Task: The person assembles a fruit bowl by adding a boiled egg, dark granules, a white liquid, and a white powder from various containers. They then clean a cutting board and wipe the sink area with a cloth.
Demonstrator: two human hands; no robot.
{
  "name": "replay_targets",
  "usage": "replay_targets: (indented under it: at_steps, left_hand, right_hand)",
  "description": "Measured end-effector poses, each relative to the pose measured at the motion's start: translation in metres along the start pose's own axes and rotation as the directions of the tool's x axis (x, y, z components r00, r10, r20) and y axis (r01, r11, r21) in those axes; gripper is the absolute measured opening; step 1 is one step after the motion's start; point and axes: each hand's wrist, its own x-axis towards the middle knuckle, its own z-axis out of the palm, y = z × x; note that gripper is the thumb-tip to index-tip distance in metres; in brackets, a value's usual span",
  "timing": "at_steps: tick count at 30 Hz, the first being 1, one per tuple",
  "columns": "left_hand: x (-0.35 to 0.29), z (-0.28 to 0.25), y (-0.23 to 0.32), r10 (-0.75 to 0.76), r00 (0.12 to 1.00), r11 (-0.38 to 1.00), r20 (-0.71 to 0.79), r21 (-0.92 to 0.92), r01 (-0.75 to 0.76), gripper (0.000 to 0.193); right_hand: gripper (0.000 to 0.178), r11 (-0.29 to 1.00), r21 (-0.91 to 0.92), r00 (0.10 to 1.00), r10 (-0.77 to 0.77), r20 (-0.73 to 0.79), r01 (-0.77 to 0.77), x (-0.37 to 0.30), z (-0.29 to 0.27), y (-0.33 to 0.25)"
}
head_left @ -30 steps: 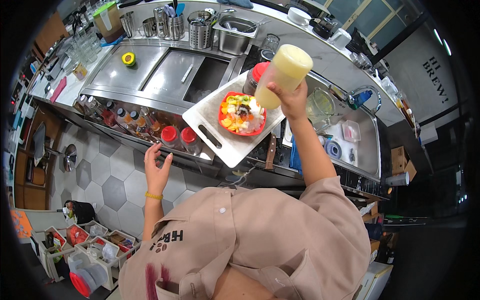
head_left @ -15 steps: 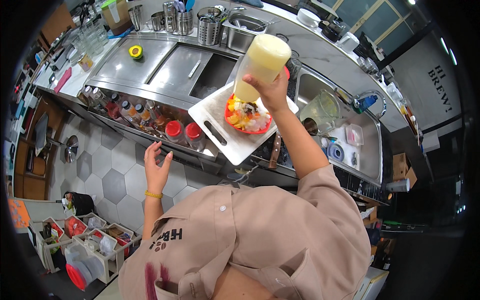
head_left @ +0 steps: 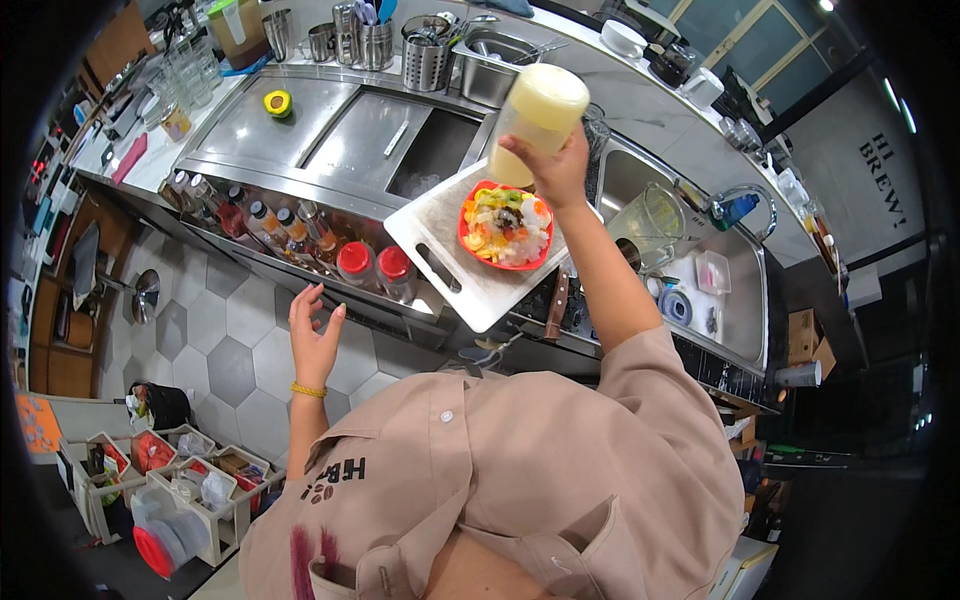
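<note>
Hand on the left (head_left: 315, 345): fingers spread and a bit bent, holding nothing, in the air by the counter's front edge.
Red-lid jars (head_left: 397, 272): two of them, just past that hand and a little right of it.
Wooden handle (head_left: 557, 305): to the right of the left hand, closer to the body than the right hand.
White board (head_left: 435, 213): past the left hand. Its near corner seems to poke over the counter edge, so a bump could tip it.
Red bowl (head_left: 507, 266): on the board, just nearer the body than the right hand.
Food (head_left: 505, 225): heaped high in the bowl. Bits could tumble or runny stuff could spill over if too much gets poured.
Hand on the right (head_left: 563, 170): wrapped around the bottle, thumb showing, most fingertips hidden.
Slip: a wet or loose hold could drop the bottle onto the food.
Bottle (head_left: 545, 95): in the right hand, by the bowl's far side. I cannot tell if they touch.
Way it points: fat end up, low end down at the bowl. The mouth is hard to see.
Long axis: tilted, with the top leaning right.
</note>
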Motion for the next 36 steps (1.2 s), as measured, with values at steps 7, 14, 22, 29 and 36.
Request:
replay_targets:
  at_steps: [7, 14, 22, 29, 36]
  left_hand:
    - [0.005, 0.005, -0.002, 0.003, 1.0, 1.0, 0.03, -0.013, -0.003, 0.051]
    - [0.012, 0.02, 0.001, -0.007, 0.997, 0.999, 0.077, -0.037, 0.01, 0.05]
    - [0.015, 0.035, 0.015, 0.068, 0.99, 0.996, 0.123, -0.058, -0.062, 0.051]
    - [0.007, 0.036, 0.01, 0.04, 0.992, 0.998, 0.12, -0.055, -0.034, 0.05]
    - [0.003, 0.028, 0.012, 0.083, 0.995, 0.996, 0.063, -0.035, -0.08, 0.048]
  right_hand:
    - [0.066, 0.999, 0.034, 1.0, -0.015, 0.003, 0.015, -0.016, -0.018, -0.01]
    - [0.064, 0.999, -0.015, 0.999, 0.048, 0.019, -0.047, -0.051, -0.032, -0.026]
    - [0.051, 0.991, 0.069, 0.977, -0.096, -0.19, 0.111, -0.035, -0.047, -0.007]
    - [0.054, 0.919, 0.394, 0.909, 0.147, -0.391, 0.021, -0.047, -0.068, 0.003]
    - [0.07, 0.617, 0.782, 0.671, 0.617, -0.411, -0.088, -0.056, -0.064, 0.022]
